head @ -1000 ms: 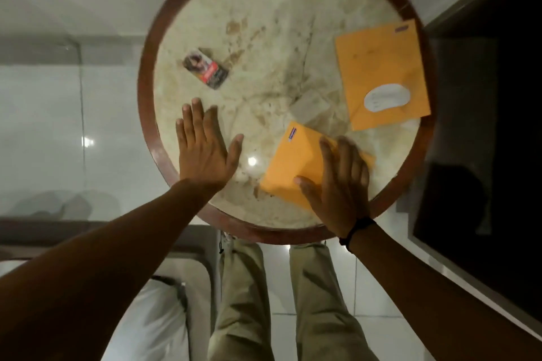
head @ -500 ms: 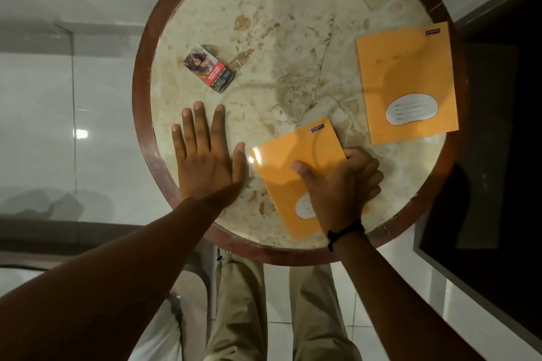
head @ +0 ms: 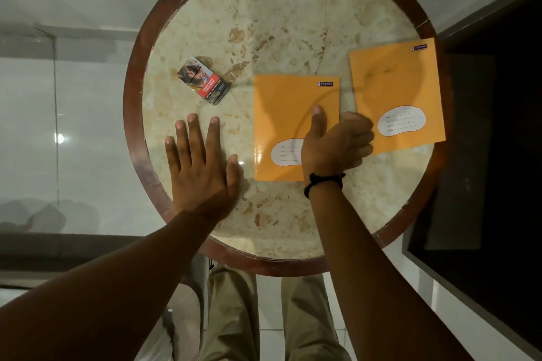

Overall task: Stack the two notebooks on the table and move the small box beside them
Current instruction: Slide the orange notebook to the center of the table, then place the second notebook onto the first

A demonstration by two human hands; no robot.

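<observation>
Two orange notebooks lie on a round marble table. The nearer notebook sits at the table's middle, squared up, and my right hand grips its right edge, thumb on the cover and fingers curled under. The second notebook lies to the right, close to the rim, its lower left corner just beside my knuckles. A small printed box rests at the left, tilted. My left hand lies flat on the marble below the box, fingers spread, holding nothing.
The table has a dark wooden rim. Pale floor tiles lie to the left, a dark panel stands close on the right. My legs in khaki trousers are under the near edge.
My right hand has turned the nearer notebook from a diagonal to a straight position and slid it up toward the table's middle. My left hand has stayed flat in place.
</observation>
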